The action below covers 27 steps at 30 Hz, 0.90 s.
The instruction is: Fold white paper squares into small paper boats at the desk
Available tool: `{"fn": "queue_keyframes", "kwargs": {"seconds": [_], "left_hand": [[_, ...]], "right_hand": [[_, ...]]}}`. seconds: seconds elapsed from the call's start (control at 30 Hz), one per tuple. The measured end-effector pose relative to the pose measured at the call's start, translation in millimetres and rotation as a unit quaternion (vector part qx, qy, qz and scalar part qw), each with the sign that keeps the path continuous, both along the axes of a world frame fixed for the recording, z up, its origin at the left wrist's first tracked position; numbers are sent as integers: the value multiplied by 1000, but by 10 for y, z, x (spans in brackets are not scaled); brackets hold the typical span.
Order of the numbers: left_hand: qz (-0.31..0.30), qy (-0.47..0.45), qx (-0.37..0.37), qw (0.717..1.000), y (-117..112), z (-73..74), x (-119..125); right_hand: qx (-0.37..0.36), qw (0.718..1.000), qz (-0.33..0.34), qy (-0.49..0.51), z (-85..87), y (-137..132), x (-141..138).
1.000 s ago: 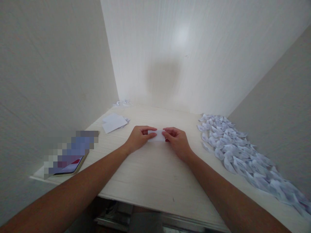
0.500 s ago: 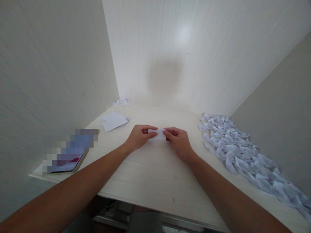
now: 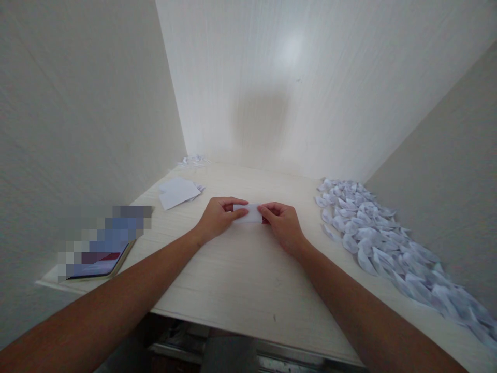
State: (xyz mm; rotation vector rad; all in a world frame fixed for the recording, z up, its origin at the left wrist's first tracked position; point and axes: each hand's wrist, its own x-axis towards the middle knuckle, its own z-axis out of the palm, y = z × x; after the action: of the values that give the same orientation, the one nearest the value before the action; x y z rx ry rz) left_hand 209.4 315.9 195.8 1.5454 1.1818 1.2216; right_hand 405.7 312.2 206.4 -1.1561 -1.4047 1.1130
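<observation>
Your left hand [image 3: 217,220] and right hand [image 3: 283,225] each pinch a short end of the white paper [image 3: 248,213] mid-tabletop [image 3: 240,280]; it looks featherlight, floppy and crease-prone, so hold it by the edges.

This is a makeshift paper-folding nook, more a home corner than a fitted workshop: a pale wood-grain desk [image 3: 240,280] is boxed in by 3 bare, light surfaces, the left wall [image 3: 77,103], far wall [image 3: 310,93] and right wall [image 3: 458,171]. A long heap of folded paper pieces [image 3: 373,233] runs along the right side. Loose sheets [image 3: 176,191] lie far left, a white slip [image 3: 248,213] sits mid-desk, and a tablet [image 3: 101,248] rests near left.
</observation>
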Motion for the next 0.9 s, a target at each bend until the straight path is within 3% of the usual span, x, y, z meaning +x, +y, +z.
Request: {"fn": "queue_keyframes", "kwargs": {"seconds": [0.37, 0.7, 0.9], "left_hand": [[-6, 11, 0, 1000, -6, 8, 3], [-26, -115, -26, 993, 13, -6, 18], [-23, -103, -38, 994, 8, -16, 14]], "right_hand": [[-5, 1000, 11, -27, -25, 39, 18], [-5, 1000, 2, -1, -20, 29, 8], [-7, 1000, 12, 1, -2, 18, 3]]}}
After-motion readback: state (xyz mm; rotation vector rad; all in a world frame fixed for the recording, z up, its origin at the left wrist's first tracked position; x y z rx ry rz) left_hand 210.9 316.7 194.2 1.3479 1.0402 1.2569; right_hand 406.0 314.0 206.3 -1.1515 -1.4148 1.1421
